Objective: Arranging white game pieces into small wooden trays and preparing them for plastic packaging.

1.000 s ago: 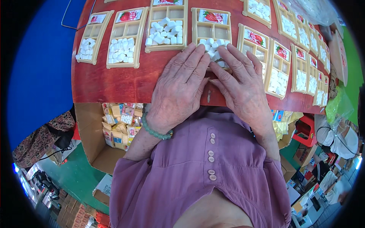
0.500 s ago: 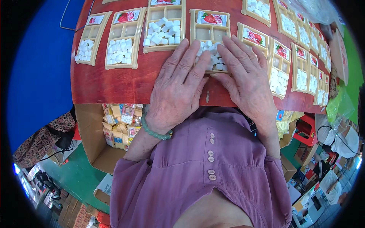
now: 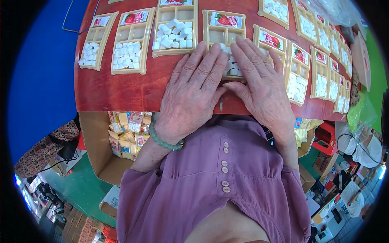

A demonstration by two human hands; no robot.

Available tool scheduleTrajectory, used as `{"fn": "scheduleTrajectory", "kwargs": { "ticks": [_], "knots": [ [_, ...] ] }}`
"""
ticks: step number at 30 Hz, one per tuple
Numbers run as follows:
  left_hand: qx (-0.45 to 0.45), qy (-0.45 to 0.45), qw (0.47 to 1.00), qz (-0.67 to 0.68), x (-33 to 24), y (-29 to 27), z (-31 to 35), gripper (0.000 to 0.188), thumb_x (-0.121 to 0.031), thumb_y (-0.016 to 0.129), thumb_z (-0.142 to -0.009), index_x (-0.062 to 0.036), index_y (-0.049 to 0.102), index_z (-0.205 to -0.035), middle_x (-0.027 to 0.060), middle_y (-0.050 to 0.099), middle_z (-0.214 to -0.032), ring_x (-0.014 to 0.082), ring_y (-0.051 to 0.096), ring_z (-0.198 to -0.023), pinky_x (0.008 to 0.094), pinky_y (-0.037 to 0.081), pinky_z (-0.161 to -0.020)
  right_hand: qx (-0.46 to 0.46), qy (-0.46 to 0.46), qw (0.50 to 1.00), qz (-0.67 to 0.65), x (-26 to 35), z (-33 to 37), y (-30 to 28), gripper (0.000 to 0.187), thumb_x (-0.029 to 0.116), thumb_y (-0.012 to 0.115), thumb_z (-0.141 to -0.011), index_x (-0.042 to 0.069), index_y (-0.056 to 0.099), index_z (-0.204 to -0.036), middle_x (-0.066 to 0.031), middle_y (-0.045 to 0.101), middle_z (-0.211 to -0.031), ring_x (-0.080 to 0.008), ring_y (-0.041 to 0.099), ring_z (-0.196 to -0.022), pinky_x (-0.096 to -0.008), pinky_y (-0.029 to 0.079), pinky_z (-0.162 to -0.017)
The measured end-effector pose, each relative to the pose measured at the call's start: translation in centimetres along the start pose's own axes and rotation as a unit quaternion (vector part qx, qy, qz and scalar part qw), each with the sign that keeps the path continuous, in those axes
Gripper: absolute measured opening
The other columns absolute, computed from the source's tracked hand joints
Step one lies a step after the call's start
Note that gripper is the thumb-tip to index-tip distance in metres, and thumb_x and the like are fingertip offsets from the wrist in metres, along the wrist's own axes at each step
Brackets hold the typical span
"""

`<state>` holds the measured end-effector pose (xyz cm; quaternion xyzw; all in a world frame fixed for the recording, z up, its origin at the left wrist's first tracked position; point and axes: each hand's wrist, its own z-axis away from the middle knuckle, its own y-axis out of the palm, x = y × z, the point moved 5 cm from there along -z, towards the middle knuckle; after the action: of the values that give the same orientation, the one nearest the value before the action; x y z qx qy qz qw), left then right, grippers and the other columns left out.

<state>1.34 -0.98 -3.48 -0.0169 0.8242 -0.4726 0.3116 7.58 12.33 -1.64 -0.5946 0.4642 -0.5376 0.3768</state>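
Note:
A beige compartment tray (image 3: 225,35) stands in front of me, with a strawberry-print sachet (image 3: 226,19) in its far section and small white marshmallow-like pieces (image 3: 234,69) in its near one. My left hand (image 3: 194,89) lies palm down over the left side of those pieces, fingers stretched out. From the right, my right hand (image 3: 259,79) rests flat on the same pieces, its fingers also extended. Both thumbs point toward each other at the tray's near edge. The palms hide part of the tray, and neither hand grips anything.
Similar filled trays stand on the red table (image 3: 133,91), among them a tray (image 3: 131,40) at left and another tray (image 3: 298,75) at right. Below the table edge, a cardboard box (image 3: 95,150) holds packed trays. A red stool (image 3: 325,138) is at right.
My left hand has shifted slightly to the right over the white pieces, its fingers now closer together. My right hand has barely moved.

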Motion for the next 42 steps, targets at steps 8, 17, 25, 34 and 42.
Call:
{"fn": "scheduleTrajectory", "kwargs": {
  "ticks": [8, 17, 25, 34, 42],
  "knots": [
    [0.073, -0.001, 0.997, -0.036, 0.0, 0.4, -0.1, 0.069, -0.017, 0.069, -0.081, -0.0018, 0.043, -0.143, 0.0133, 0.041, -0.150, 0.0314, 0.037, -0.140, 0.0478, 0.031, -0.114, 0.026, -0.005, 0.999, 0.019, 0.2, 0.2, 0.7, 0.068, 0.035, 0.066, -0.086, 0.010, 0.043, -0.144, -0.0082, 0.043, -0.150, -0.0243, 0.039, -0.139, -0.0495, 0.022, -0.117],
    [0.053, -0.007, 0.998, -0.035, 0.3, 0.6, 0.0, 0.068, -0.022, 0.071, -0.081, 0.0007, 0.046, -0.140, 0.0133, 0.039, -0.151, 0.0280, 0.033, -0.142, 0.0472, 0.029, -0.115, 0.019, -0.001, 0.999, 0.029, 0.5, -1.0, 0.8, 0.072, 0.045, 0.065, -0.085, 0.012, 0.043, -0.145, -0.0054, 0.041, -0.151, -0.0223, 0.037, -0.140, -0.0501, 0.017, -0.118],
    [0.032, 0.000, 0.999, -0.019, 0.3, 0.4, 0.2, 0.065, -0.018, 0.071, -0.081, 0.0028, 0.047, -0.138, 0.0148, 0.040, -0.150, 0.0300, 0.036, -0.141, 0.0468, 0.032, -0.114, 0.045, -0.012, 0.997, 0.060, 0.3, -0.8, 0.6, 0.075, 0.051, 0.061, -0.085, 0.011, 0.042, -0.146, -0.0058, 0.039, -0.153, -0.0226, 0.037, -0.141, -0.0511, 0.016, -0.118],
    [0.001, 0.019, 1.000, 0.021, 0.0, -0.5, 0.8, 0.057, -0.005, 0.071, -0.080, -0.0047, 0.055, -0.134, 0.0138, 0.049, -0.144, 0.0348, 0.044, -0.135, 0.0440, 0.042, -0.107, 0.000, 0.012, 0.999, 0.050, 0.0, 1.1, -0.1, 0.070, 0.046, 0.068, -0.082, 0.002, 0.053, -0.134, -0.0099, 0.049, -0.144, -0.0235, 0.043, -0.136, -0.0545, 0.017, -0.117],
    [0.010, 0.030, 0.999, 0.007, 0.1, 0.0, 0.9, 0.054, -0.005, 0.072, -0.079, -0.0037, 0.057, -0.132, 0.0136, 0.051, -0.142, 0.0342, 0.046, -0.134, 0.0439, 0.043, -0.107, 0.043, 0.017, 0.995, 0.089, 0.0, 1.5, 0.0, 0.082, 0.050, 0.065, -0.081, 0.009, 0.039, -0.147, -0.0071, 0.038, -0.154, -0.0223, 0.036, -0.141, -0.0527, 0.015, -0.118]
  ]
}}
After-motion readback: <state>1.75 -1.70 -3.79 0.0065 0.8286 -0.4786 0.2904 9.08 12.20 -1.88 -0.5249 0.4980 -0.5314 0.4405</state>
